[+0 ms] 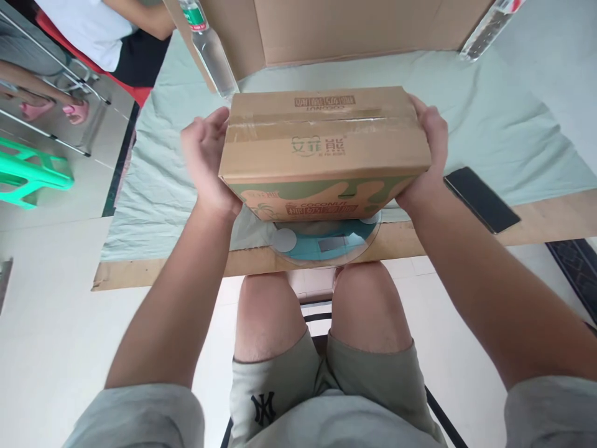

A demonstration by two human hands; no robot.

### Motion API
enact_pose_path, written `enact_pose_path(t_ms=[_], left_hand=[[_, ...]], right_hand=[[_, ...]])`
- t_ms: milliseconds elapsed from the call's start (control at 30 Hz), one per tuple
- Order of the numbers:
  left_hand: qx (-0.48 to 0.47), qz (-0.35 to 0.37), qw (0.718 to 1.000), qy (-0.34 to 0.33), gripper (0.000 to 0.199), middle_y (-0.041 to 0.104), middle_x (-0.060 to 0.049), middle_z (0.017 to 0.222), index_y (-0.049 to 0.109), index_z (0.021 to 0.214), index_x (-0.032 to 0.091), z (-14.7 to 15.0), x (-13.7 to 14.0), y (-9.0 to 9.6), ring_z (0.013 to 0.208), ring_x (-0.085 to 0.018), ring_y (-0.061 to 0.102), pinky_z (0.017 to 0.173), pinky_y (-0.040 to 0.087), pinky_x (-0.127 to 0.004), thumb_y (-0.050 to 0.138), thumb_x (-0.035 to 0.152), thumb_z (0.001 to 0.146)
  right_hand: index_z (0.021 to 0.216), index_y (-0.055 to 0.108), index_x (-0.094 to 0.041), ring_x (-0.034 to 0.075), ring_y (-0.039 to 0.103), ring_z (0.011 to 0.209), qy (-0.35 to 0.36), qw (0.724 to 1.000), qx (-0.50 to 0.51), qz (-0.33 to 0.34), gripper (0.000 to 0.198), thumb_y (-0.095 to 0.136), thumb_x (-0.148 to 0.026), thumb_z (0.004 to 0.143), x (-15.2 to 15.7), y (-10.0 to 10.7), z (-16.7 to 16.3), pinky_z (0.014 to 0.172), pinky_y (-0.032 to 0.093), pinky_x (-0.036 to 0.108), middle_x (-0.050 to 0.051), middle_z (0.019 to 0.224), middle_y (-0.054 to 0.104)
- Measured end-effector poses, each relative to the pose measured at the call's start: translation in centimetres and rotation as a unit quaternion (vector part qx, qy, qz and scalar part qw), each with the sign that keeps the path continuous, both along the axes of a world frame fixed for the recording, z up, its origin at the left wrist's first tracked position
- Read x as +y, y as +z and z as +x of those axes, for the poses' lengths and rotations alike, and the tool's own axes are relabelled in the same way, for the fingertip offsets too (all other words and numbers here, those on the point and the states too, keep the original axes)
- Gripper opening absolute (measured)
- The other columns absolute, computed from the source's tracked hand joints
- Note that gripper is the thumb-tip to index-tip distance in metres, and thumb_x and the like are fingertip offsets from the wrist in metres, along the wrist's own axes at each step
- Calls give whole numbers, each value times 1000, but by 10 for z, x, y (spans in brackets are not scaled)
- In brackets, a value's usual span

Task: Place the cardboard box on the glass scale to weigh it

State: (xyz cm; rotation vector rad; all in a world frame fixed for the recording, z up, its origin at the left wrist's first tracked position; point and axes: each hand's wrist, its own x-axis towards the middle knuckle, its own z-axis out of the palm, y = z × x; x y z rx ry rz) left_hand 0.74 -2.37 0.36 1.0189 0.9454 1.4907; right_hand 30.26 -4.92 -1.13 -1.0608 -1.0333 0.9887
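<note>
A taped cardboard carton [326, 146] with green and brown print reading COCONUT is between my two hands. My left hand [209, 162] presses on its left end, fingers bent along the side and partly hidden. On the right end, my right hand [429, 146] grips the carton with its fingers wrapped behind the corner. Just below the carton's front lies a round glass scale [305, 246] with a blue face and a small display. Most of the scale is covered by the carton, and whether the two touch I cannot tell.
A phone [482, 199] lies right of my right hand. A water bottle [209, 53] stands at the back left, beside a large cardboard panel [364, 31]. A clear packet [489, 31] is back right. Another person [107, 31] and a green stool [32, 171] are left.
</note>
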Motion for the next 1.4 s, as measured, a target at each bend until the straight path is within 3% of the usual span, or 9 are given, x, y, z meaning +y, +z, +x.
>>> enact_pose_path(t_ms=[100,167,267,400,833,967,1067,1200,1400], left_hand=[[-47,41,995,76,32,63,-6,96,58,91,20,-23,-66,-22,97,-18,64,86,54,-31,44,48,98],[-29,40,998,40,41,54,-5,80,58,77,19,-35,-123,-45,78,-17,58,70,53,-31,63,59,87],[100,83,991,-19,47,29,0,56,38,64,19,-41,-197,-80,51,-13,35,48,33,-30,45,48,100],[212,119,968,-55,44,30,1,49,35,60,18,-37,-231,-108,45,-11,30,46,17,-32,54,27,99],[249,136,958,-48,50,34,0,47,38,55,18,-31,-215,-105,44,-11,34,47,20,-32,55,33,99],[186,108,973,84,44,39,1,50,42,53,18,-41,-149,-84,51,-10,38,51,26,-30,62,24,91],[129,62,978,150,28,55,1,66,54,69,15,-39,-70,-51,67,-8,55,64,40,-22,42,13,95],[21,-67,996,62,49,67,-4,103,60,109,5,-12,5,-6,113,-20,75,92,56,-30,15,25,111],[-97,-128,976,-147,91,73,-7,123,64,120,7,25,7,18,135,-35,69,98,61,-46,-10,58,107]], right_hand=[[102,59,-23,10,62,78,-107,992,-11,59,33,55,-55,94,-72,-26,3,72,54,24,0,86,61],[75,50,-22,10,44,52,-93,993,-57,40,35,48,-45,101,-135,-46,-3,50,40,25,-2,60,43],[58,34,-21,11,33,44,-63,988,-141,25,46,44,-25,103,-213,-71,-18,44,25,28,-2,48,30],[56,42,-19,11,36,45,-17,965,-256,51,43,50,-21,99,-242,-86,-32,45,22,30,0,49,40],[61,43,-20,10,38,44,-25,951,-303,46,38,47,-19,99,-230,-81,-23,44,27,27,-1,51,43],[71,56,-19,11,43,52,-79,958,-269,66,23,53,-20,94,-187,-65,-2,50,31,27,0,59,48],[88,58,-21,11,51,64,-145,961,-209,105,12,50,-27,96,-117,-45,13,59,39,26,1,74,54],[113,56,-22,10,66,102,-131,990,-49,-8,14,54,-29,102,-25,-21,16,84,51,21,4,119,66],[139,55,-21,13,65,130,11,998,37,-46,42,48,-48,107,20,-16,0,116,52,30,2,146,66]])
